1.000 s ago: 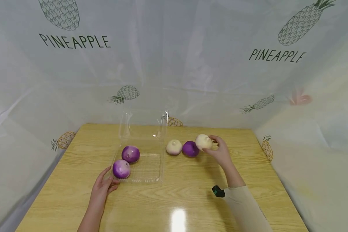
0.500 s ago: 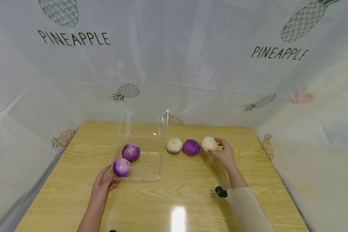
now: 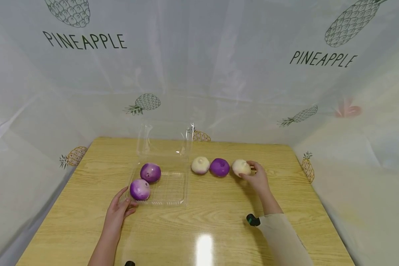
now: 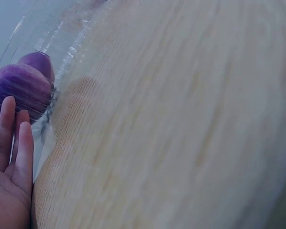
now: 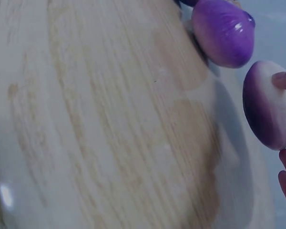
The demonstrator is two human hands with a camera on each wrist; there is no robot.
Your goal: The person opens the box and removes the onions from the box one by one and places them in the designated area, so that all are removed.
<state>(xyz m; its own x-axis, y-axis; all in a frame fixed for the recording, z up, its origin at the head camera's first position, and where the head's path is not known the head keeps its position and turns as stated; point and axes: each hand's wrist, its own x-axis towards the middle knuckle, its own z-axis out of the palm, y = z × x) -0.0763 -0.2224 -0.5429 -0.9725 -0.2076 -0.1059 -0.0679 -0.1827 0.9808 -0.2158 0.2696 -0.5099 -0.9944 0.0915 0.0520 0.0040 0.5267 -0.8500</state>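
Note:
In the head view, my right hand holds a white-and-purple onion between thumb and fingers, at the right end of a row. The right wrist view shows the thumb on the white side of that onion; whether it touches the table I cannot tell. Beside it sit a deep purple onion and a whitish onion. A clear plastic clamshell box stands to the left, its lid raised. Two purple onions lie inside. My left hand, fingers nearly straight, rests at the box's near left corner.
The wooden table ends at a pale curtain printed with pineapples, which hangs at the back and sides. The raised lid leans near the back edge. A dark wrist device sits by the right sleeve.
My right hand has moved the white-and-purple onion to the right and lower, from partly over the purple one to a place beside it. The left hand stays at the box corner.

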